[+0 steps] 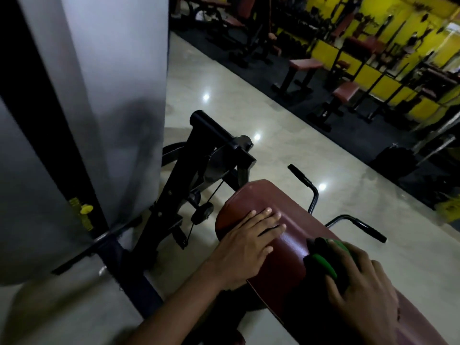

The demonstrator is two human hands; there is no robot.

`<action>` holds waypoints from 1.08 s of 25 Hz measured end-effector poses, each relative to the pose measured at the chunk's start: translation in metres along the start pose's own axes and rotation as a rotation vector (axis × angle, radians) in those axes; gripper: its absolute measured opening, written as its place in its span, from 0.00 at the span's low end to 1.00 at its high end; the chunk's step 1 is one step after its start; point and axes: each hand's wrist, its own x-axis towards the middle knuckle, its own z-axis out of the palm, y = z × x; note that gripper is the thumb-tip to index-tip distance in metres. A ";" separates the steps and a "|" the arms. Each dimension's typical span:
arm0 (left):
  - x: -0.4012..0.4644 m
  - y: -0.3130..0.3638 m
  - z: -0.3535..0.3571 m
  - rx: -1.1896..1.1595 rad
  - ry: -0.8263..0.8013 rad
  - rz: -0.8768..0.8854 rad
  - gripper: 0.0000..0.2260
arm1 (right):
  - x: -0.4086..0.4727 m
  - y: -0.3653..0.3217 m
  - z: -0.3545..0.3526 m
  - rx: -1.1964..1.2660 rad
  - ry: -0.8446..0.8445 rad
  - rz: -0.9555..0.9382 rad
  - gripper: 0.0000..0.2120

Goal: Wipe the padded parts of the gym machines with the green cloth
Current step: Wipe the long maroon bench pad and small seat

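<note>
A long maroon padded bench (254, 202) runs from the centre down to the lower right. My left hand (249, 242) lies flat on the pad's left side, fingers spread, holding nothing. My right hand (358, 277) presses the green cloth (326, 260) onto the pad further back along the bench. The cloth is bunched under my fingers, and only its green folds and dark parts show.
The machine's black frame with pulley and cable (209, 168) stands just beyond the pad. Two black handles (368, 229) stick out on the pad's right. A grey panel (99, 100) rises at left. More maroon benches (305, 64) stand across the glossy floor by a yellow wall.
</note>
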 end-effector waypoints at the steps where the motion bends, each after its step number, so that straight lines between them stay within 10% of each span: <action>1: -0.006 0.009 0.007 -0.051 0.055 -0.092 0.22 | 0.007 0.006 0.000 0.028 -0.031 -0.106 0.28; 10: -0.016 0.054 0.054 -0.277 0.546 -0.852 0.30 | 0.148 -0.083 0.033 0.233 -0.148 -0.713 0.27; 27: -0.040 0.053 0.061 -0.188 0.446 -0.800 0.29 | 0.226 -0.182 0.031 -0.207 -0.710 -0.957 0.19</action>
